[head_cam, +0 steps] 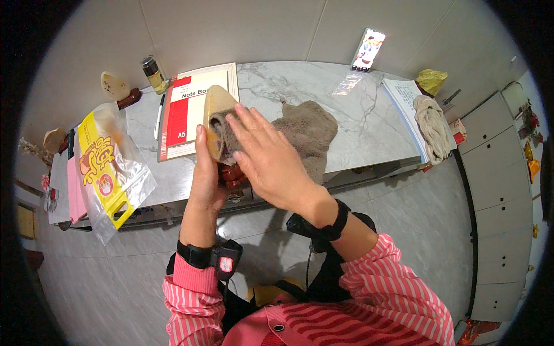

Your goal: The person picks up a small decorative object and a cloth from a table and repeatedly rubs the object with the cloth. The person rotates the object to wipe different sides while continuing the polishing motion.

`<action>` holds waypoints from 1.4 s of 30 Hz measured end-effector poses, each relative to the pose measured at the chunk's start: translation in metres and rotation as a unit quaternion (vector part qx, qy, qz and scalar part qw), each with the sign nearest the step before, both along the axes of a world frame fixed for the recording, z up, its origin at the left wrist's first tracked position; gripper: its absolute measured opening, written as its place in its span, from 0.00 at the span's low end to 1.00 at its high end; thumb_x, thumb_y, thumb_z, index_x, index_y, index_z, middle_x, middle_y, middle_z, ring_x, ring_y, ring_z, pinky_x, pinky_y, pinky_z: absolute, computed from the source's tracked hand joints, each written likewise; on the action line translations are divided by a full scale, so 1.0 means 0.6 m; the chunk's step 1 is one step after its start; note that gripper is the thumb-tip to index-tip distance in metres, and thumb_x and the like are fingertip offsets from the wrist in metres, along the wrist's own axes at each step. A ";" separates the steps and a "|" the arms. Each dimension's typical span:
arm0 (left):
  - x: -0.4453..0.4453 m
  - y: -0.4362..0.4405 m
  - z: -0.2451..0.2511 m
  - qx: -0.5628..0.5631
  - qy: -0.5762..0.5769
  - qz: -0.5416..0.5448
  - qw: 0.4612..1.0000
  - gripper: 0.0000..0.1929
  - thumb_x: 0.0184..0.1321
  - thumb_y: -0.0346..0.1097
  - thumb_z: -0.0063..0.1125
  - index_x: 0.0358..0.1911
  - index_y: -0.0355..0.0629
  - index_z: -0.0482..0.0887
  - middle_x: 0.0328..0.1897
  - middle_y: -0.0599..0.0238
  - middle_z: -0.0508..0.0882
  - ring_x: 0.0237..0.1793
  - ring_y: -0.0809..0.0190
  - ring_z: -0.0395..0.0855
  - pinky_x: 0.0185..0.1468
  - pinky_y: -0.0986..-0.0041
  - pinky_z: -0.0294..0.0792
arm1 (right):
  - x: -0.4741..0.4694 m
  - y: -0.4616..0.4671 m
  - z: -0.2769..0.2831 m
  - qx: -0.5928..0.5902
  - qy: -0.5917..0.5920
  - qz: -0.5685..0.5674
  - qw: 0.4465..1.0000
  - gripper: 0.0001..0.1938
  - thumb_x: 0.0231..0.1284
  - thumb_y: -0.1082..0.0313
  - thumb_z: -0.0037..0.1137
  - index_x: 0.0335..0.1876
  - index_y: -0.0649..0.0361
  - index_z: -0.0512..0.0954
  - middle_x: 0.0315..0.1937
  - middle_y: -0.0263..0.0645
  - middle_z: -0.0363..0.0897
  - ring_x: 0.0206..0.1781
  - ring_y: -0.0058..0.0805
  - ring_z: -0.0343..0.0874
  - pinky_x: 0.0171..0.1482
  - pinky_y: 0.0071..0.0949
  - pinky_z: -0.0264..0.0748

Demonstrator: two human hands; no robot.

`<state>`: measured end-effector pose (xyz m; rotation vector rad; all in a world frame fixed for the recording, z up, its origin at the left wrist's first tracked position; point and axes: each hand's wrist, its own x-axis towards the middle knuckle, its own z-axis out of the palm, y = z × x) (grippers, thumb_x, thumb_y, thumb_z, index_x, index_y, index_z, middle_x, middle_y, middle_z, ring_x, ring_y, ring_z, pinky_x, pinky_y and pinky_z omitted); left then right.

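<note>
My left hand holds a pale yellow polished stone on a dark red carved base, above the table's front edge. Over the stone's face lies a bunched grey-brown cloth. My right hand presses this cloth to the stone, fingers nearly straight and close together. A grey-brown plush cloth drapes on the table behind my right hand. Whether it joins the bunched piece is hidden.
A marbled table stands against the wall. Left are a notebook, pen, glass bottle, mounted stone and plastic snack bag. Right are a lit phone, written pages, folded cloth and yellow stone.
</note>
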<state>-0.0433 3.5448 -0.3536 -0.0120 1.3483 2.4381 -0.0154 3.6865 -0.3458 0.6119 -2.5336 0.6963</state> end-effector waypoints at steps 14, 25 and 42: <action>0.005 0.015 -0.011 -0.078 0.006 -0.100 0.992 0.43 0.68 0.76 0.34 0.73 0.48 0.63 0.63 0.57 0.80 0.55 0.56 0.85 0.52 0.64 0.79 | -0.046 0.045 0.000 -0.192 -0.040 0.004 0.981 0.29 0.76 0.62 0.43 0.75 0.70 0.57 0.73 0.61 0.62 0.75 0.56 0.61 0.75 0.42 0.60; 0.009 0.008 0.006 -0.010 -0.003 -0.050 0.999 0.40 0.72 0.71 0.34 0.74 0.44 0.63 0.69 0.54 0.74 0.67 0.55 0.77 0.66 0.60 0.73 | -0.012 0.012 -0.001 -0.081 -0.012 0.002 0.997 0.29 0.73 0.63 0.48 0.76 0.66 0.59 0.77 0.58 0.54 0.76 0.57 0.58 0.74 0.47 0.59; 0.004 0.013 0.006 -0.010 0.001 -0.017 1.000 0.40 0.72 0.71 0.33 0.73 0.45 0.64 0.69 0.57 0.75 0.66 0.56 0.77 0.65 0.61 0.74 | -0.002 0.004 -0.006 -0.038 -0.006 -0.009 0.999 0.29 0.73 0.66 0.47 0.77 0.59 0.60 0.80 0.49 0.52 0.81 0.49 0.51 0.76 0.47 0.55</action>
